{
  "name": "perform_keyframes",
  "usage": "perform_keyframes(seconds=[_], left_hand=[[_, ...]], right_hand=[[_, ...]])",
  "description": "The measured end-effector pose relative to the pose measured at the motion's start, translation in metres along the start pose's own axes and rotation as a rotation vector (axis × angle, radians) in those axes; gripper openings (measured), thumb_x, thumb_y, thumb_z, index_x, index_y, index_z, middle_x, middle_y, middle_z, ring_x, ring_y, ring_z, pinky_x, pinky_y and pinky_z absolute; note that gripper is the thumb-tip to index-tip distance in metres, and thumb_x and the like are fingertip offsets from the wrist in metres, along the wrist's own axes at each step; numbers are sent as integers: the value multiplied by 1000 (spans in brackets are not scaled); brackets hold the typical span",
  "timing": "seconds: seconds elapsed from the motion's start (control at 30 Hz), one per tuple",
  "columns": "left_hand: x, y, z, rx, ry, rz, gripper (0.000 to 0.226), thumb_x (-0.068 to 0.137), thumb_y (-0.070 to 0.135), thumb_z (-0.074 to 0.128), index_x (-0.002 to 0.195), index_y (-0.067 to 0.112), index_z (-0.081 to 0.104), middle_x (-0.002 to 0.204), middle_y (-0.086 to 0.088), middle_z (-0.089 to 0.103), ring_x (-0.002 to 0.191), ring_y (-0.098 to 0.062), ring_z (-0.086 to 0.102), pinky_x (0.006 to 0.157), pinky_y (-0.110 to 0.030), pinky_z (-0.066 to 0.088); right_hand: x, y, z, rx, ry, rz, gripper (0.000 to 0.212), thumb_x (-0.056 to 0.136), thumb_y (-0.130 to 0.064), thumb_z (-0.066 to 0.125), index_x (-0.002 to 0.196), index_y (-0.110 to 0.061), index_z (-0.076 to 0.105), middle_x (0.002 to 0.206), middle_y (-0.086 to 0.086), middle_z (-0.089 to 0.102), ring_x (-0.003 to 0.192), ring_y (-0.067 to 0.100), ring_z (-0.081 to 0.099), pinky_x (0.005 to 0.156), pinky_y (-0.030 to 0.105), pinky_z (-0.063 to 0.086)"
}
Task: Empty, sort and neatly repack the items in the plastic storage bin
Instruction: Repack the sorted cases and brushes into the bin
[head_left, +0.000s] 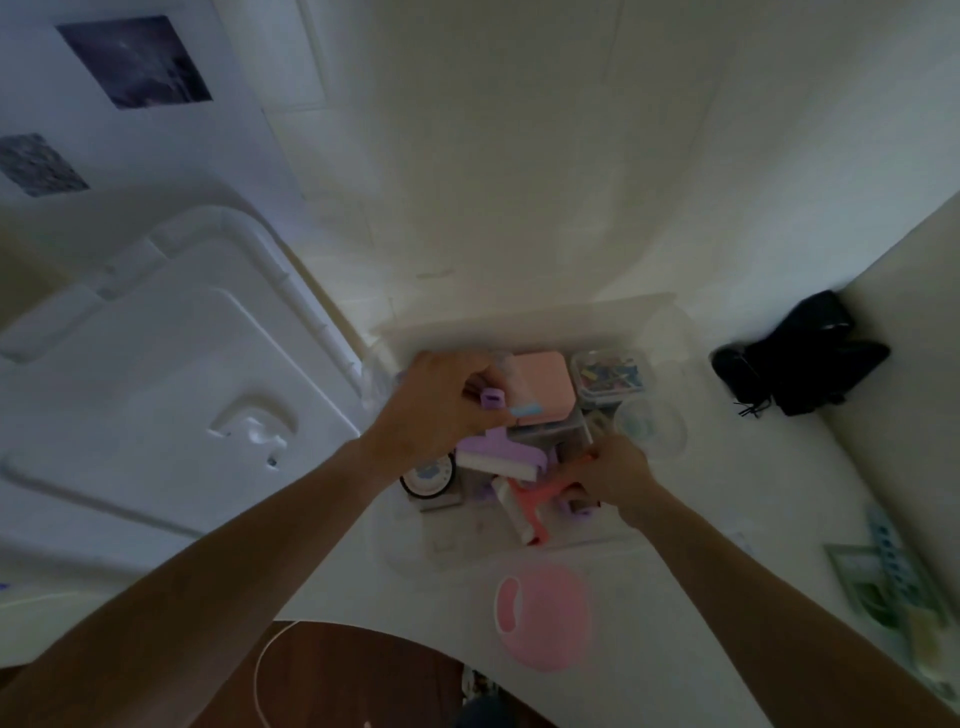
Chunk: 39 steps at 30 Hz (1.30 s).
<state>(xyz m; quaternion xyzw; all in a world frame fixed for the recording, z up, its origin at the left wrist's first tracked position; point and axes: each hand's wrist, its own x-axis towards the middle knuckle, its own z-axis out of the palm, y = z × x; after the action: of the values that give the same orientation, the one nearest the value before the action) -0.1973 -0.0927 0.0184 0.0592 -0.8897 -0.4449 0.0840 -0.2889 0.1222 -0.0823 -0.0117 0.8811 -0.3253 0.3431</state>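
A clear plastic storage bin (519, 314) stands on the white table, full of small items. Over its left side my left hand (441, 405) grips a small purple piece (492, 399), close to a pink case (545, 387). At the bin's right front, my right hand (608, 475) holds the handle of a coral-red squeegee (535, 506). A purple squeegee with a white blade (493, 457) lies between my hands. A clear box of coloured clips (612, 375), a round roll of tape (428, 478) and a round clear container (649, 426) also sit in the bin.
The bin's white lid (156, 364) lies to the left. A pink round object (543, 616) rests on the table in front of the bin. A black pouch (802, 356) sits at the right by the wall. Papers and a strip (888, 577) lie at the right front.
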Motion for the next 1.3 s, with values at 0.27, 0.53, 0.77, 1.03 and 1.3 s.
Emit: perform_keyframes(seconds=[0.27, 0.53, 0.77, 1.03, 1.3], left_hand=[[7, 11, -20, 13, -162, 16, 29, 61, 18, 94, 85, 23, 78, 83, 10, 65, 76, 1, 65, 68, -12, 50], [7, 18, -8, -1, -235, 19, 37, 65, 14, 92, 86, 38, 73, 86, 13, 68, 81, -4, 68, 77, -18, 55], [-1, 14, -7, 71, -120, 43, 26, 64, 27, 92, 87, 26, 79, 81, 16, 69, 78, -4, 67, 76, -33, 58], [-21, -4, 13, -143, -6, -24, 23, 65, 16, 92, 83, 15, 78, 83, 0, 69, 71, -16, 70, 68, -28, 59], [-41, -61, 51, 362, -239, 45, 16, 66, 23, 69, 80, 28, 64, 83, 10, 63, 76, -9, 63, 64, -25, 49]], right_hand=[[5, -11, 16, 632, -239, 261, 17, 85, 7, 68, 101, 2, 63, 93, 19, 68, 73, 24, 69, 55, 35, 61], [13, -13, 21, 513, -216, 286, 8, 90, 8, 61, 86, 1, 58, 74, 17, 59, 60, 25, 58, 43, 28, 54], [23, 4, 14, 310, -75, 177, 24, 86, -11, 69, 68, -2, 56, 53, 14, 56, 37, 21, 51, 45, 31, 46], [-25, 0, -29, 606, -338, 351, 23, 91, -26, 66, 99, -4, 70, 93, 20, 66, 84, 34, 65, 79, 46, 57], [-16, 5, -17, 286, -71, 182, 9, 79, -4, 74, 80, -2, 65, 83, 20, 64, 72, 29, 63, 71, 45, 59]])
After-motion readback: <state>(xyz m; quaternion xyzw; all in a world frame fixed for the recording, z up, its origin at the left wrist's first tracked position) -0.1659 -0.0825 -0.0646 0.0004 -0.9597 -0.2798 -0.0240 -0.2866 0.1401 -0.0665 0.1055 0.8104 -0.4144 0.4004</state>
